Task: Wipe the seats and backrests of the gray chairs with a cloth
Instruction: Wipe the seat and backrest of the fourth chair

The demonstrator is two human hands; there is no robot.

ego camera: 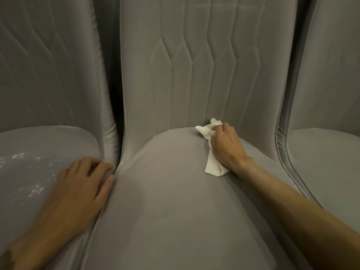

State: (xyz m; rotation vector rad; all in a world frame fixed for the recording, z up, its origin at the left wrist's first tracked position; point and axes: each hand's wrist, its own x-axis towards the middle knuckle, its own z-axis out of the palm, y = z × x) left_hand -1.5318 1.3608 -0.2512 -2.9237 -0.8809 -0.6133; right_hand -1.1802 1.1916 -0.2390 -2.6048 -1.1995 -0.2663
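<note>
White cloth (213, 167) gripped in right hand (227, 147), fingers curled round it, at rear of middle seat (165, 191) by backrest (194, 75). Neighbouring seat (29, 152) bears left hand (78, 188), fingers loosely spread. I judge seat wipe in hand; next, pull forward.

The right hand (227, 147) hides much of the cloth (213, 166)

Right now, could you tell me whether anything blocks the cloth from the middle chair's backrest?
Nothing visible does: the crumpled white cloth, gripped by the right hand, reaches the foot of the bare gray quilted backrest.
</note>
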